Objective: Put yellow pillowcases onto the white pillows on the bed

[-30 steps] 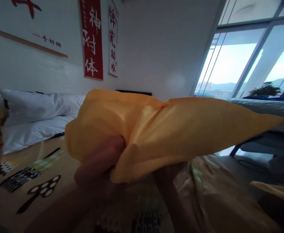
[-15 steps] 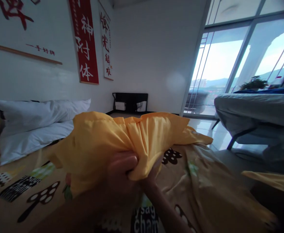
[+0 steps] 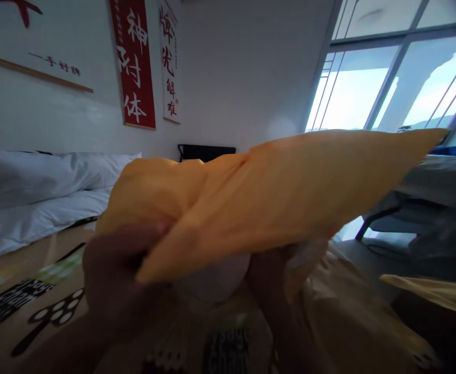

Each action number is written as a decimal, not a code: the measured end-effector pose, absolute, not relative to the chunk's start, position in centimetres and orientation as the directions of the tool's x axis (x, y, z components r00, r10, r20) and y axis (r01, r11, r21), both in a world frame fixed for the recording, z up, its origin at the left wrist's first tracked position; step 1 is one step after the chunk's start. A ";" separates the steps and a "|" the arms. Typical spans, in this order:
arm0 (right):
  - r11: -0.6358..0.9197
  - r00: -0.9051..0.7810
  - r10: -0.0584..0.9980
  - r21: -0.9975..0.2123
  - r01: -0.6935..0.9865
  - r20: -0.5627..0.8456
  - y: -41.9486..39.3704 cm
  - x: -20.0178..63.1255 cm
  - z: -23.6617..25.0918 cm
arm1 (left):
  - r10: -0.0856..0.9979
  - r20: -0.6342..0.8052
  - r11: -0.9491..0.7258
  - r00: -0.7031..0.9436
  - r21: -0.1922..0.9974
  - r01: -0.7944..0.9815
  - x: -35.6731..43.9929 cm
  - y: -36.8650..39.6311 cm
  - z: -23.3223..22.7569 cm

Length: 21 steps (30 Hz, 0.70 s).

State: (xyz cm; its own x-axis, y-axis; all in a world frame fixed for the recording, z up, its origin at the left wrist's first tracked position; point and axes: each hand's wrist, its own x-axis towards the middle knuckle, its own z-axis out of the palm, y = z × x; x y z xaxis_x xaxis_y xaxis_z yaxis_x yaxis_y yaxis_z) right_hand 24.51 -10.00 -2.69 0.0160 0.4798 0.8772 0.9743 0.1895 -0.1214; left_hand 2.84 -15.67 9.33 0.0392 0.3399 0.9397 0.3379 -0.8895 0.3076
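A yellow pillowcase [image 3: 275, 197] is held up in front of me over the bed, its far corner stretched toward the window at the right. My left hand [image 3: 115, 265] grips its near left edge. My right hand [image 3: 269, 270] holds it from underneath, mostly hidden by the cloth. A white pillow [image 3: 216, 278] shows at the case's near opening between both hands. Both hands are dark and blurred.
A tan bedspread [image 3: 29, 301] with black and white mushroom prints covers the bed below. White pillows [image 3: 37, 182] lie at the left by the wall. A grey covered bed [image 3: 438, 182] stands at the right by the large window. Red scrolls [image 3: 132, 62] hang on the wall.
The pillowcase was bunched low on the bed half a second ago; now it is lifted and spread out toward the right, and white pillow shows at its opening.
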 end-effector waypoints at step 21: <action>0.250 -0.120 0.860 -0.206 0.946 0.496 -5.2 28.0 -5.1 | 0.656 0.286 -0.749 0.698 0.134 0.649 0.4 0.8 -0.2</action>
State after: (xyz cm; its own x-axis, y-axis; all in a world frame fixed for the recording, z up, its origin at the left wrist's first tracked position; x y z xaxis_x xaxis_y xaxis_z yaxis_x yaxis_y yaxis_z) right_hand 28.02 -5.20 -5.13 -0.1196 0.8602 0.4957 0.9462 0.2500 -0.2056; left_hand 0.36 0.80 -0.22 0.6985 0.6561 0.2858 0.6489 -0.7491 0.1337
